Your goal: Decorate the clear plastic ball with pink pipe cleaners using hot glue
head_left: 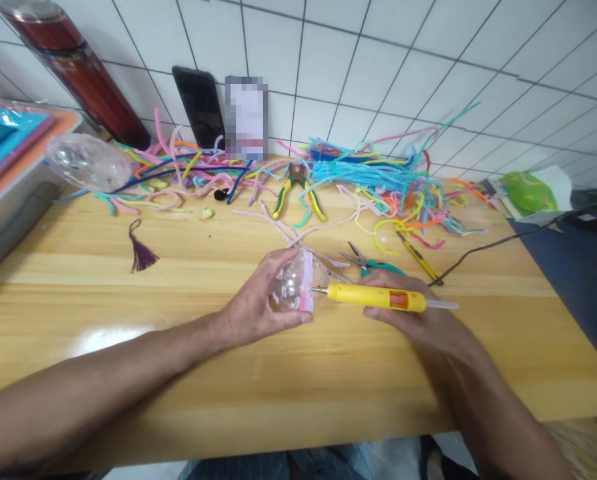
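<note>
My left hand (258,303) is wrapped around a clear plastic ball (293,287) that has a pink pipe cleaner band (307,283) around its rim. My right hand (413,320) grips a yellow glue gun (373,297), lying level, with its metal tip touching the pink band on the ball. A glue stick (443,305) sticks out of the gun's back end. Both hands rest low over the wooden table (128,320).
Several coloured pipe cleaners (368,177) are heaped along the back of the table. Yellow-handled pliers (296,190), green scissors (373,263), a yellow utility knife (421,257), a purple tassel (139,250), another clear ball (86,160), a black cable (503,243), a phone (198,107) and a red flask (78,67) lie around.
</note>
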Tool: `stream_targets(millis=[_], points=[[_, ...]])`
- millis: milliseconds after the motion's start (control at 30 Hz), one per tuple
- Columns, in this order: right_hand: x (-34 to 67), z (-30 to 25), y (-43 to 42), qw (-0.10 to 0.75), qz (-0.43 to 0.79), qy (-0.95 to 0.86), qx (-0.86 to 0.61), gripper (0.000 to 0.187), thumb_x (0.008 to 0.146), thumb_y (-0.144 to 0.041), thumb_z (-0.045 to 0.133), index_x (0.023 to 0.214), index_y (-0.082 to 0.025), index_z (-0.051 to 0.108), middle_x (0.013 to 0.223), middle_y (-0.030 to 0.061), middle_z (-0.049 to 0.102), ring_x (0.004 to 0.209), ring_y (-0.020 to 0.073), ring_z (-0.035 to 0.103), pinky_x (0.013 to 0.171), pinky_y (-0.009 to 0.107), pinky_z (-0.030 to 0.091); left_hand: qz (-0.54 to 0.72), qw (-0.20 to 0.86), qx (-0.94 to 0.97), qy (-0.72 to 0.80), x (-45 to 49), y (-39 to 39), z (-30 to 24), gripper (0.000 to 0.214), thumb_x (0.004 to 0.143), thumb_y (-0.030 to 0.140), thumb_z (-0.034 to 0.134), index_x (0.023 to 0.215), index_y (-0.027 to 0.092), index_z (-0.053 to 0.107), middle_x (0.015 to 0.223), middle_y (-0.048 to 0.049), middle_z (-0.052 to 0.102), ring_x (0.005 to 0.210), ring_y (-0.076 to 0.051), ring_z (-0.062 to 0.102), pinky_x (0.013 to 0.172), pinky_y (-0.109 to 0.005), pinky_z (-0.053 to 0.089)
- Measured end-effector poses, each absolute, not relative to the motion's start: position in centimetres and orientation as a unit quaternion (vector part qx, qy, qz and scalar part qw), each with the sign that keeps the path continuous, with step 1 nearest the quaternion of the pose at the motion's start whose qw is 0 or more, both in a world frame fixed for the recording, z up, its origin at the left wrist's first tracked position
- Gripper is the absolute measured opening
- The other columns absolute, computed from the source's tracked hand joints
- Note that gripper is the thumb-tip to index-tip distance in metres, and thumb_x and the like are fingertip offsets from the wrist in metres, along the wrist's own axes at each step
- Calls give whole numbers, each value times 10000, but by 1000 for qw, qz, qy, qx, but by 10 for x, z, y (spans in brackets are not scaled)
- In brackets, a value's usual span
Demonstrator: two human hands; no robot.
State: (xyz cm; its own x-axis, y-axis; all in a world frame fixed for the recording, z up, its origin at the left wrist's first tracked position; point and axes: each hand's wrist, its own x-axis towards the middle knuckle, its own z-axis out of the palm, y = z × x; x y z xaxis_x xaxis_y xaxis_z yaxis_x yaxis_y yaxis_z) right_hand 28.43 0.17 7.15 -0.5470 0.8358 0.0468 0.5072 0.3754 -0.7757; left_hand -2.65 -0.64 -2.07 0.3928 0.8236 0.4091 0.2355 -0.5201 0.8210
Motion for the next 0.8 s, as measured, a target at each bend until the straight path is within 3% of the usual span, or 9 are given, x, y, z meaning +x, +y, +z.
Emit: stream_targets(millis=[800], points=[[282, 72, 1, 228, 351, -803, -425, 128, 969, -393, 771, 987, -271, 737, 995, 30, 810, 896, 231, 746, 846, 385, 602, 431, 349, 758, 345, -26, -6, -20, 1019, 857, 426, 912, 1683, 375, 316, 1613, -145, 491, 1512, -373, 510, 1272, -600, 448]])
